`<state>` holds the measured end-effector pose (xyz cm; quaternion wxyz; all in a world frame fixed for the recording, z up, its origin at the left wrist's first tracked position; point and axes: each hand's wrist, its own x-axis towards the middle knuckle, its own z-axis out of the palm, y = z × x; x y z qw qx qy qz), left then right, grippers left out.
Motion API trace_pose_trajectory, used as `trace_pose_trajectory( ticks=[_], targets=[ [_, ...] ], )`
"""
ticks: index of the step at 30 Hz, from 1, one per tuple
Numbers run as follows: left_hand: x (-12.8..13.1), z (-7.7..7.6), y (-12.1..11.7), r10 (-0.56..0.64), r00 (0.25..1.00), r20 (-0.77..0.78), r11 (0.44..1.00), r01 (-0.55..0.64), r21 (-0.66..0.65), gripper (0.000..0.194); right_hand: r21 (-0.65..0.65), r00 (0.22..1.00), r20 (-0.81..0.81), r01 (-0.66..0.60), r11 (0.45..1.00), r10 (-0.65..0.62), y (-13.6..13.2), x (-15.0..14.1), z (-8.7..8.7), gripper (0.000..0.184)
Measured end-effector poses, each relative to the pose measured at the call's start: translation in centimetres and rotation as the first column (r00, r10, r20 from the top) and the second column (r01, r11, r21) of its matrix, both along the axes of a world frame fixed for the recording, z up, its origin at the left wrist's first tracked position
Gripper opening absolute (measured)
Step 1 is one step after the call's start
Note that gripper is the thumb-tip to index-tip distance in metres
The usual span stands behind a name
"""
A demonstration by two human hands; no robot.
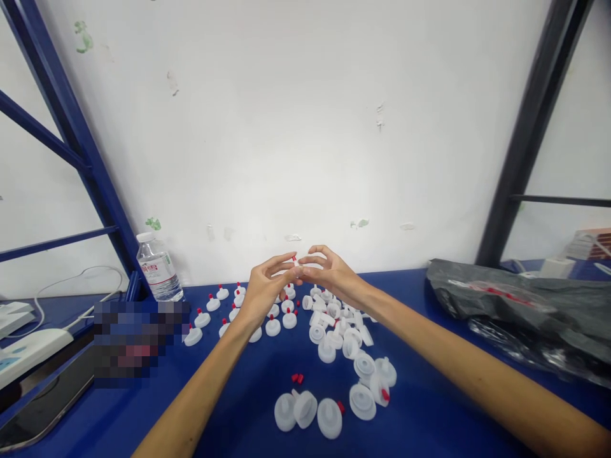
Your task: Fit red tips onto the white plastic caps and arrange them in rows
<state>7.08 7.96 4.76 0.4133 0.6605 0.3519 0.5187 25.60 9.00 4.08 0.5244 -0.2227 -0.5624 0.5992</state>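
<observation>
My left hand (268, 284) and my right hand (333, 270) meet above the far side of the blue table. Between their fingertips is a small white nozzle cap with a red tip (294, 258); fingers cover most of it. Both hands are closed on it. Beyond and below my left hand stand several white nozzle caps with red tips (273, 326), upright in loose rows. Beneath my right hand lies a jumbled heap of white nozzle caps (334, 331), several without red tips. Loose red tips (297, 378) lie nearer to me, beside white caps (329, 418).
A water bottle (160, 267) stands at the back left near the wall. A phone (52, 407) and a white power strip (35, 353) lie at the left. A grey plastic bag (515, 312) lies at the right. Metal posts rise on both sides.
</observation>
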Motion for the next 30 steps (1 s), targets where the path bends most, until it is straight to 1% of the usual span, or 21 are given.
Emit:
trace_pose_trajectory(
  ticks=[3, 5, 9, 13, 18, 20, 22, 24, 25, 26, 27, 28, 29, 30],
  targets=[
    [-0.3, 0.0, 0.2, -0.040, 0.999, 0.020, 0.999, 0.040, 0.007, 0.066, -0.051, 0.998, -0.057, -0.042, 0.998, 0.039, -0.3, -0.1, 0.2, 0.063],
    [-0.5, 0.1, 0.3, -0.051, 0.998, 0.021, 0.999, 0.051, 0.012, 0.067, -0.059, 0.994, -0.083, -0.069, 0.996, 0.064, -0.4, -0.2, 0.2, 0.062],
    [-0.7, 0.8, -0.1, -0.019, 1.000, -0.022, 1.000, 0.019, 0.007, 0.063, -0.050, 0.990, -0.100, -0.103, 0.993, 0.098, -0.4, -0.2, 0.2, 0.061],
    [-0.7, 1.3, -0.6, 0.021, 1.000, -0.020, 1.000, -0.020, 0.010, 0.058, -0.051, 0.989, -0.108, -0.104, 0.993, 0.098, -0.4, -0.3, 0.1, 0.063],
    [-0.3, 1.6, -0.7, 0.009, 0.999, -0.033, 1.000, -0.009, -0.003, 0.059, -0.035, 0.987, -0.106, -0.122, 0.992, 0.118, -0.4, -0.3, 0.2, 0.058],
    [-0.3, 2.3, -1.1, 0.025, 0.996, -0.088, 0.999, -0.022, 0.030, 0.058, -0.030, 0.985, -0.100, -0.146, 0.989, 0.142, -0.5, -0.1, 0.5, 0.051],
    [-0.8, 3.2, -2.0, 0.101, 0.982, -0.158, 0.990, -0.083, 0.116, 0.055, -0.039, 0.985, -0.068, -0.162, 0.986, 0.159, -0.5, 0.3, 1.0, 0.045],
    [-2.1, 4.0, -3.5, 0.236, 0.945, -0.227, 0.956, -0.184, 0.229, 0.052, -0.049, 0.988, -0.021, -0.151, 0.987, 0.150, -0.4, 0.8, 1.4, 0.042],
    [-3.1, 4.2, -4.5, 0.327, 0.909, -0.258, 0.925, -0.253, 0.282, 0.050, -0.050, 0.991, 0.008, -0.133, 0.990, 0.134, -0.3, 1.0, 1.6, 0.042],
    [-4.2, 4.2, -5.5, 0.399, 0.861, -0.315, 0.901, -0.304, 0.309, 0.050, -0.050, 0.993, 0.042, -0.113, 0.992, 0.115, -0.3, 1.3, 1.7, 0.042],
    [-5.6, 4.0, -6.5, 0.470, 0.812, -0.347, 0.873, -0.367, 0.322, 0.052, -0.050, 0.992, 0.081, -0.092, 0.995, 0.096, -0.2, 1.5, 1.8, 0.043],
    [-7.1, 3.7, -7.4, 0.553, 0.748, -0.367, 0.829, -0.453, 0.327, 0.055, -0.049, 0.989, 0.124, -0.074, 0.996, 0.080, -0.1, 1.7, 1.9, 0.043],
    [-8.6, 3.1, -8.1, 0.614, 0.678, -0.405, 0.789, -0.527, 0.315, 0.057, -0.046, 0.984, 0.168, -0.059, 0.997, 0.066, -0.1, 1.9, 1.9, 0.044],
    [-10.2, 2.4, -8.6, 0.652, 0.611, -0.448, 0.755, -0.576, 0.313, 0.058, -0.041, 0.976, 0.209, -0.047, 0.998, 0.054, -0.1, 2.0, 2.0, 0.044]
  ],
)
